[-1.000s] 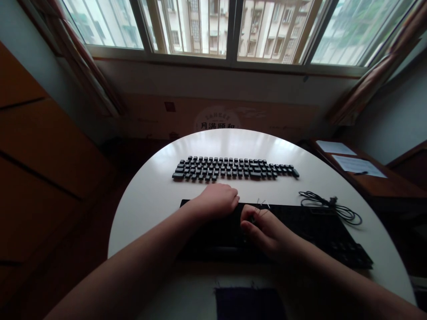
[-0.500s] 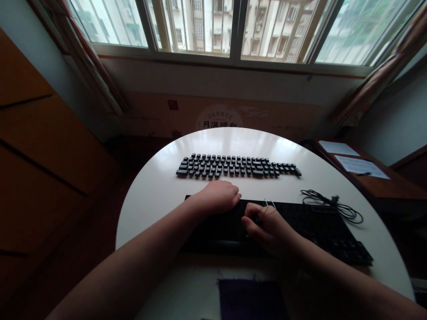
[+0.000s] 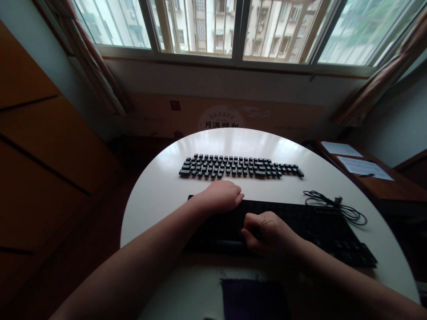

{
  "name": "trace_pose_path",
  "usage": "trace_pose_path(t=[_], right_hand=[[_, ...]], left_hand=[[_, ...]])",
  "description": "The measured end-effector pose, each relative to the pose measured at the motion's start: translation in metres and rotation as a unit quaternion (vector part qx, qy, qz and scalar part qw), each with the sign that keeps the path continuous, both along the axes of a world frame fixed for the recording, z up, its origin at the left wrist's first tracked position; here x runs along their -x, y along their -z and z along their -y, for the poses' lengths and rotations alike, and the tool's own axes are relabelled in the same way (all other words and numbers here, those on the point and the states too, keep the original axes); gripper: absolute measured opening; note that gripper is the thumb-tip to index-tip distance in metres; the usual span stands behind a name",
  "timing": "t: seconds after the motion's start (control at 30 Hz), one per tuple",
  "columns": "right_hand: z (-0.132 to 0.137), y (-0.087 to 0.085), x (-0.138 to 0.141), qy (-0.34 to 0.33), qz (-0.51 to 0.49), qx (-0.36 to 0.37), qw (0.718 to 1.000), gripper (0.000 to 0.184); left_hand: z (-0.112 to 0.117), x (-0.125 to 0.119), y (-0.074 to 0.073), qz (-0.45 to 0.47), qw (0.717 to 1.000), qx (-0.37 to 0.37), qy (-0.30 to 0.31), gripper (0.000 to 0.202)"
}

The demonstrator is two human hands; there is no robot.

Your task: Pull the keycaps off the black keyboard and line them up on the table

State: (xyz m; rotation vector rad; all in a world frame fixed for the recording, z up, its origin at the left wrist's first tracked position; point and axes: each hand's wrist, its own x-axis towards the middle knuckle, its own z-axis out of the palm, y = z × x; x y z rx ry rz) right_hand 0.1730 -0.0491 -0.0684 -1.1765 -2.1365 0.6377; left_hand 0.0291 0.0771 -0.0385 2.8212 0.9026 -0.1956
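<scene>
A black keyboard [image 3: 287,213] lies on the white round table, much of it in dark shadow. My left hand [image 3: 224,195] is closed with curled fingers at the keyboard's far edge, gripping it there. Over the keyboard's middle, my right hand [image 3: 262,231] is a fist around a wire keycap puller [image 3: 268,222]; only its thin bent wires show above the knuckles, the rest hidden in the palm. Beyond the keyboard, loose black keycaps [image 3: 233,165] stand in several rows.
A coiled black cable [image 3: 347,208] lies at the right of the white table [image 3: 156,178]. Near the front edge is a dark purple cloth [image 3: 250,298]. Papers [image 3: 363,168] and a pen rest on a brown desk at right. An orange cabinet [image 3: 40,146] stands at left.
The wires that stood up above my right hand now lie low across its back. Both hands keep nearly the same place on the keyboard. The whole view has shifted slightly.
</scene>
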Motion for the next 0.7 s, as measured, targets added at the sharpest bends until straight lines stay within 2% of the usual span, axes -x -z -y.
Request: trace_pose_path(t=[0.17, 0.37, 0.57, 0.7], right_hand=[[0.0012, 0.0038, 0.004, -0.013, -0.004, -0.059, 0.998, 0.021], [0.0004, 0.0065, 0.0021, 0.002, -0.072, -0.043, 0.996, 0.023], [0.0026, 0.0069, 0.0032, 0.028, -0.065, -0.122, 0.99, 0.021], [0.0031, 0.0073, 0.0053, 0.032, -0.06, -0.144, 0.987, 0.019]], left_hand=[[-0.0008, -0.0004, 0.0024, 0.005, 1.0, -0.009, 0.001, 0.039], [-0.0007, 0.0001, 0.0017, 0.004, 1.0, -0.01, 0.001, 0.038], [0.0002, 0.0009, 0.0, 0.001, 1.0, -0.017, 0.004, 0.039], [0.0005, 0.0015, -0.0007, -0.003, 1.0, -0.019, 0.005, 0.04]])
